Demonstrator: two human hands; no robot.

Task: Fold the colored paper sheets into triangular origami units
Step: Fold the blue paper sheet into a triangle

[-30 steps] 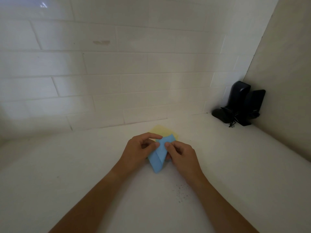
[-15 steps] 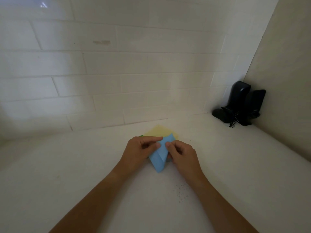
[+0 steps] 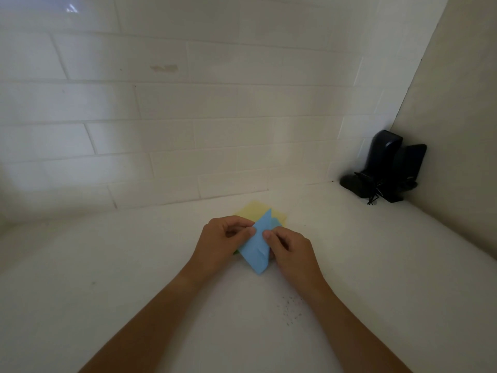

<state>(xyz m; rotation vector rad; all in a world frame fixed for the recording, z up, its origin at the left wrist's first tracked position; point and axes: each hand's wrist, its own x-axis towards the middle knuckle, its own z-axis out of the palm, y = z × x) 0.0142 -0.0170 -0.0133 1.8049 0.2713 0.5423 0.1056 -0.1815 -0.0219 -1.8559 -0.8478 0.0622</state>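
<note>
A white tiled wall (image 3: 188, 117) laid in a brick pattern is seen behind a smooth white counter (image 3: 107, 292). A plain beige side panel (image 3: 462, 130) is met at the right corner, where two black upright devices (image 3: 387, 168) are stood.
</note>
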